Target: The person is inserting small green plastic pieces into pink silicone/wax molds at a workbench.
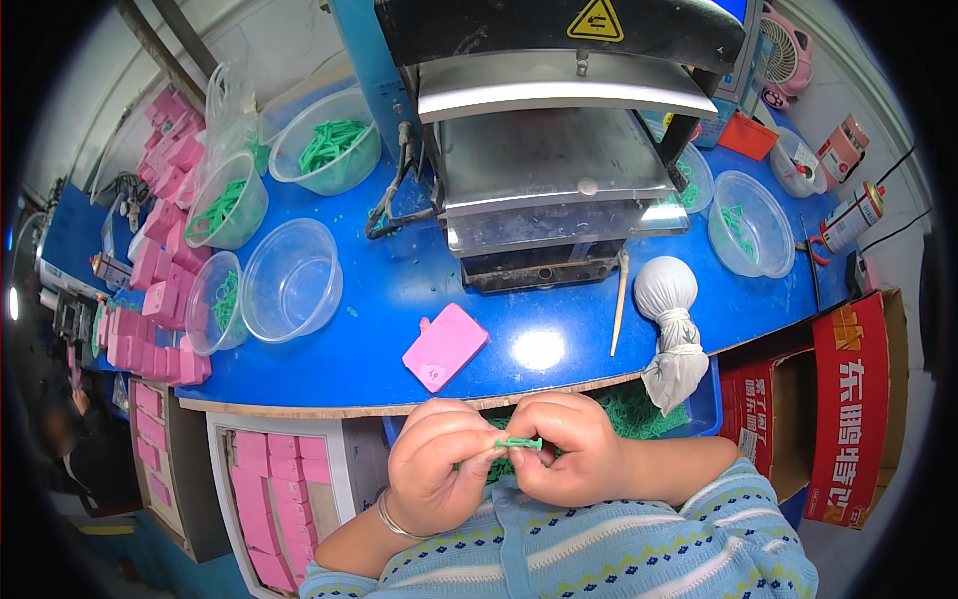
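Note:
Close in front of my body, my left hand (436,461) and my right hand (571,451) meet at their fingertips. Between them they pinch a small green molded piece (520,443), slim and stick-like with a wider right end. Both hands are closed on it, so much of the piece is hidden. Below and behind the hands, a blue tray (707,404) holds a heap of thin green scraps (639,411). On the blue table (384,344) just beyond lies a pink block (446,347).
A press with metal plates (559,150) stands at the back centre. Clear plastic bowls (292,280), several with green pieces, sit on both sides. A wooden stick (620,304) and a tied white cloth bundle (667,299) lie right. Pink blocks (165,299) are stacked left; a red carton (848,409) stands right.

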Motion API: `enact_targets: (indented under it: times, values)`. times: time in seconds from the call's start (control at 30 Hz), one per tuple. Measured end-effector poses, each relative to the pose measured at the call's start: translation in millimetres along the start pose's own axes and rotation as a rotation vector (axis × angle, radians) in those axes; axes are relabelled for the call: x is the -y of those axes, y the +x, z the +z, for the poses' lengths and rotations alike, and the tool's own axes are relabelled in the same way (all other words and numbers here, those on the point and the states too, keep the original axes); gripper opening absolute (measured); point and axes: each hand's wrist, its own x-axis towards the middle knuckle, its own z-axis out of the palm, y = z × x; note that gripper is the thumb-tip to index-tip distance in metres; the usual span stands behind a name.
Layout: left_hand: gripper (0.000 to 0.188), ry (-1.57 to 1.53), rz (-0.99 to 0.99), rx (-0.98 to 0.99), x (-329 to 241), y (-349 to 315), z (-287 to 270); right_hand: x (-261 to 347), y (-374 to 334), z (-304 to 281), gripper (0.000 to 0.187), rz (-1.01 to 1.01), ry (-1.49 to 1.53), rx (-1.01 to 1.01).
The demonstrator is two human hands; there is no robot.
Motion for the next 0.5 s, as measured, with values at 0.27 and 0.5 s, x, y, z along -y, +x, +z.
enact_targets:
  times: [0.27,0.5]
  values:
    - [0.011,-0.002,0.007,0.005,0.3,0.3,-0.1,-0.2,-0.2,0.1,0.008,0.003,-0.007,0.001]
    - [0.011,0.006,0.007,0.011,-1.0,0.6,-0.1,-1.4,-1.6,0.6,0.008,-0.001,0.002,-0.01]
